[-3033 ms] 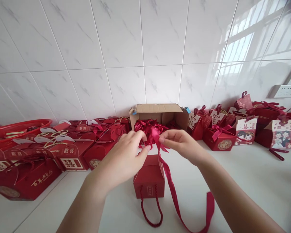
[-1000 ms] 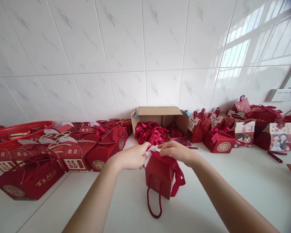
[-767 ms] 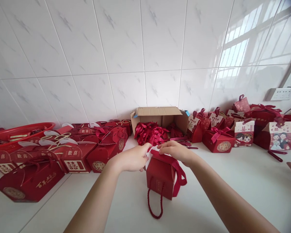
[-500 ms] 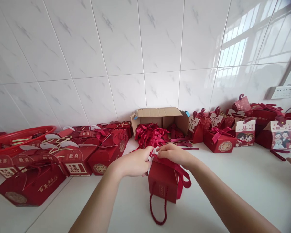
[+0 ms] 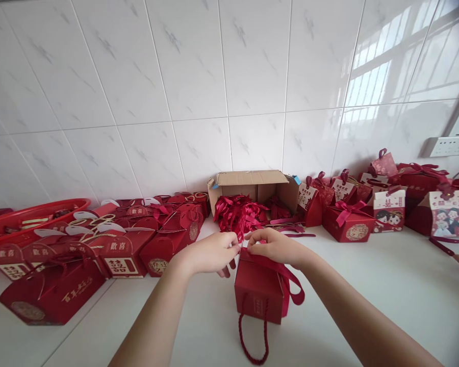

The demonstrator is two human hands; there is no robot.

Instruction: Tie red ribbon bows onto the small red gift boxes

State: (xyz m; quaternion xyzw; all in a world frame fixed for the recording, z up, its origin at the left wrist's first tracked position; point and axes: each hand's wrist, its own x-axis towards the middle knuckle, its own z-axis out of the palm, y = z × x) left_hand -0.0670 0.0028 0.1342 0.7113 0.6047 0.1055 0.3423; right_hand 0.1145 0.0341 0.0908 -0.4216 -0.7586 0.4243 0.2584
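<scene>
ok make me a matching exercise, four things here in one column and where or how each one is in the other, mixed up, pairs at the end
1. red cardboard gift box with a twisted rope handle
2. brown cardboard carton
3. red plastic basin
4. white power strip

A. at the far left
B. at the far right
C. below the left hand and right hand
D. open at the front, with shiny red ribbons spilling out

Pairs: 1-C, 2-D, 3-A, 4-B
</scene>
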